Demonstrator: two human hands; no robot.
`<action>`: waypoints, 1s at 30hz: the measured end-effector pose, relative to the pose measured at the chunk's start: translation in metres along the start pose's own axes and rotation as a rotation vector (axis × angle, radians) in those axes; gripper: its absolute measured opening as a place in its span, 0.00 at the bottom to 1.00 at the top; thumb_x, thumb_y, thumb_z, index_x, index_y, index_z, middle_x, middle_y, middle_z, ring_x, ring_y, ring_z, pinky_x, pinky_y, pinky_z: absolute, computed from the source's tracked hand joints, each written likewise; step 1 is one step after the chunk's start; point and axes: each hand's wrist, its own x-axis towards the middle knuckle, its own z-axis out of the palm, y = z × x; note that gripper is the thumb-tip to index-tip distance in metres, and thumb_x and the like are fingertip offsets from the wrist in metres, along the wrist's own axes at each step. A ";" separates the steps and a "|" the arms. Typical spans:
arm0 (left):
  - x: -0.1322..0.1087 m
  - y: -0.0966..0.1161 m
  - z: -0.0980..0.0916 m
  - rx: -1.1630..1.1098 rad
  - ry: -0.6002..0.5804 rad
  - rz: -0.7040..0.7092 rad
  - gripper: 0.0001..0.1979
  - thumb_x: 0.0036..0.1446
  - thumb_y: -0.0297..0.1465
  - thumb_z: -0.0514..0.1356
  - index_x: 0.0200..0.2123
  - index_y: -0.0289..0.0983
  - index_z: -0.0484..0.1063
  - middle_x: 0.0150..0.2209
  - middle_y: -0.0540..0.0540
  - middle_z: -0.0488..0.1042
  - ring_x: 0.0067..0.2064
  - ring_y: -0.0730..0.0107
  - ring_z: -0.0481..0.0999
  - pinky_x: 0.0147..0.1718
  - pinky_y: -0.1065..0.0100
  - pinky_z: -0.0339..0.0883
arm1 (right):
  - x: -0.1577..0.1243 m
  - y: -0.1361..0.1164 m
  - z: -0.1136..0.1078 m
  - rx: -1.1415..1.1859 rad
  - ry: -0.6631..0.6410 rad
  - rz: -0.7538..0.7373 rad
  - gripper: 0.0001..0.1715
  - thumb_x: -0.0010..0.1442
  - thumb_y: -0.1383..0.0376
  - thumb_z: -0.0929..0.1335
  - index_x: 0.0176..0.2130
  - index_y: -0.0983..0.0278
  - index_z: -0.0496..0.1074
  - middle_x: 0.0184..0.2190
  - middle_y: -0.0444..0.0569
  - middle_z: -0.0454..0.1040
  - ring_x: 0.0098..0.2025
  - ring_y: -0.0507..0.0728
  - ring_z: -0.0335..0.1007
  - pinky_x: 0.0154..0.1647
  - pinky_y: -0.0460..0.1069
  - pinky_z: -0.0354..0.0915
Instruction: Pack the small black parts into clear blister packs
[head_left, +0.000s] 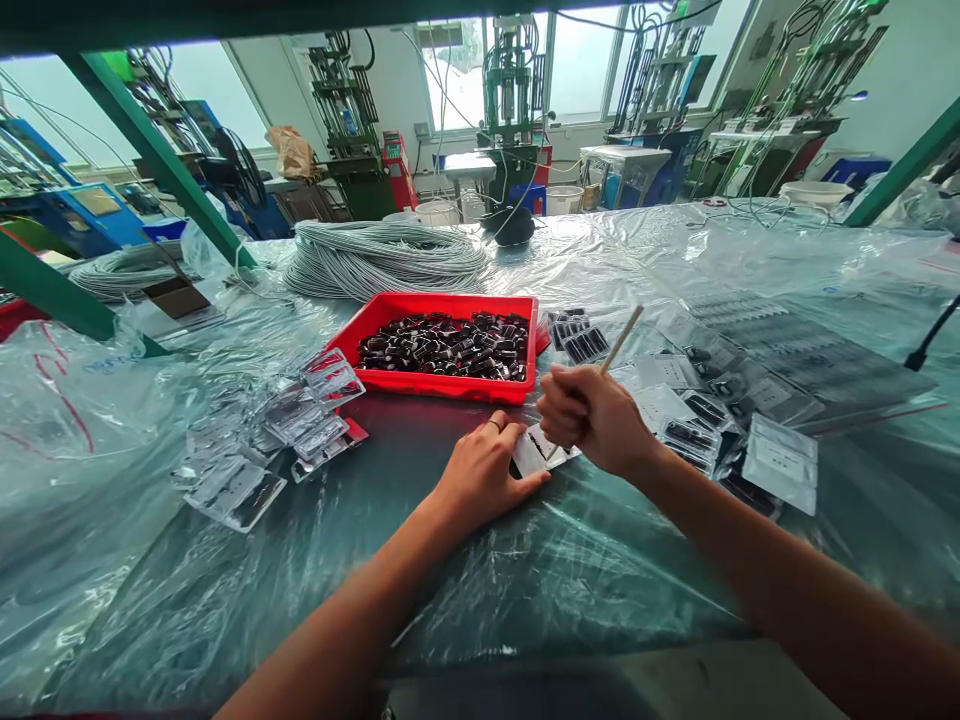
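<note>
My left hand (484, 465), a ring on one finger, presses down on a small clear plastic tray (531, 455) lying on the table, its thumb and fingers at the tray's near and left sides. Dark strips show in this tray, partly hidden by both hands. Closed in a fist, my right hand (596, 418) grips a thin light-coloured stick (624, 338) that tilts up to the right above the tray. The stick's lower end seems to reach the tray, though I cannot tell whether it touches. Just beyond my hands stands a red bin (450, 386) with many small black parts (442, 345).
Loose clear trays (307, 420) are piled on the left. More trays (697, 430) with black inserts lie on the right, by a stack of larger sheets (810, 345). A grey cable coil (382, 260) sits behind the bin. Plastic film covers the table (480, 590); green posts (157, 160) flank it.
</note>
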 end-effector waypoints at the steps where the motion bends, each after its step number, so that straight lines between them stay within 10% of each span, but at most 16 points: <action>1: 0.000 0.002 0.001 -0.005 -0.003 -0.006 0.28 0.54 0.47 0.63 0.54 0.37 0.70 0.49 0.41 0.72 0.46 0.56 0.76 0.46 0.59 0.71 | 0.002 0.000 -0.004 0.015 0.043 -0.035 0.26 0.57 0.58 0.65 0.15 0.61 0.51 0.12 0.35 0.45 0.14 0.45 0.37 0.14 0.43 0.39; 16: -0.001 0.000 0.005 -0.027 0.019 -0.014 0.27 0.54 0.50 0.62 0.50 0.37 0.73 0.49 0.40 0.72 0.47 0.52 0.77 0.47 0.57 0.71 | 0.012 0.020 -0.007 -0.109 0.133 0.252 0.21 0.54 0.63 0.63 0.15 0.60 0.51 0.11 0.35 0.45 0.14 0.44 0.33 0.12 0.43 0.34; 30: -0.001 0.001 0.004 -0.081 -0.007 -0.011 0.28 0.49 0.48 0.67 0.47 0.35 0.71 0.47 0.38 0.75 0.48 0.49 0.75 0.47 0.54 0.70 | 0.015 0.042 -0.001 -0.020 0.230 -0.218 0.30 0.54 0.49 0.68 0.15 0.61 0.52 0.12 0.36 0.46 0.15 0.46 0.39 0.16 0.46 0.40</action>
